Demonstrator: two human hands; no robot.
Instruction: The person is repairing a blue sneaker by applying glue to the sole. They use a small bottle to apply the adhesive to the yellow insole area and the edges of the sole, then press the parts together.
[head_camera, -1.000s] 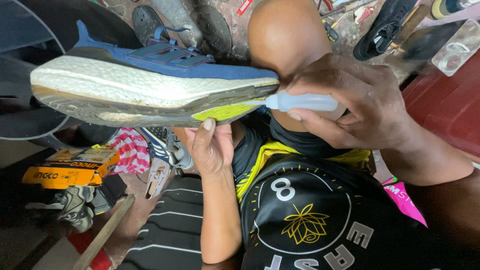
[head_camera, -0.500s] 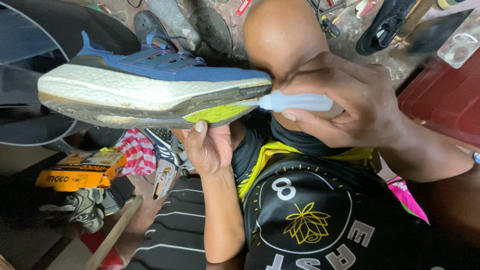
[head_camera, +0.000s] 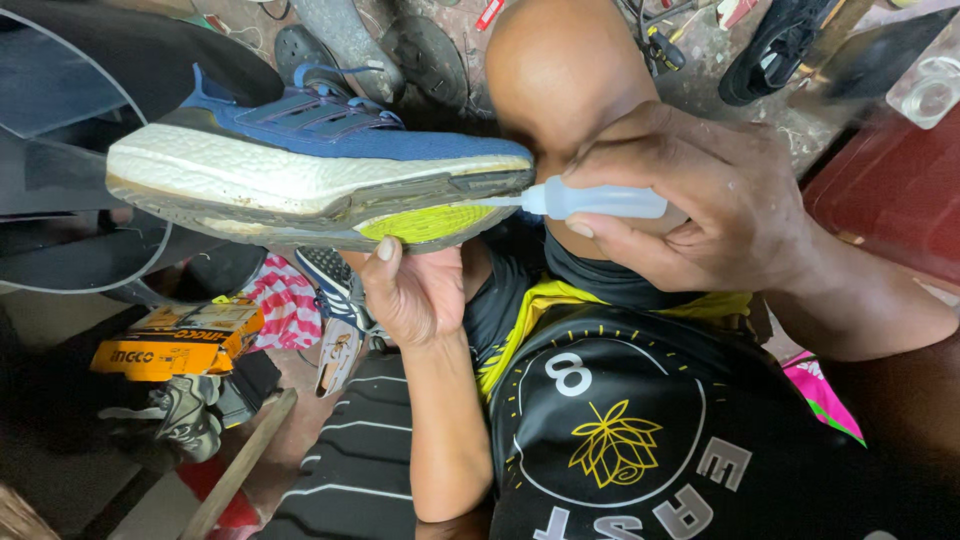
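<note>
A blue running shoe (head_camera: 320, 170) with a thick white sole lies on its side in the air, toe pointing right. My left hand (head_camera: 415, 295) holds it from below, fingertips on the yellow-green patch (head_camera: 425, 222) of the outsole. My right hand (head_camera: 700, 210) grips a small white squeeze bottle (head_camera: 600, 200). Its thin nozzle touches the seam between outsole and white midsole at the toe. My bare knee (head_camera: 565, 70) is right behind the shoe's toe and the bottle.
An orange box (head_camera: 180, 340), a pink-and-white cloth (head_camera: 285, 305) and a wooden stick (head_camera: 240, 465) lie at lower left. Loose dark soles (head_camera: 430, 50) and a black shoe (head_camera: 770, 50) lie on the floor beyond. A red surface (head_camera: 890, 190) is at right.
The shoe has shifted slightly right and down in view. The bottle's nozzle stays at the toe seam, and both hands keep their grips.
</note>
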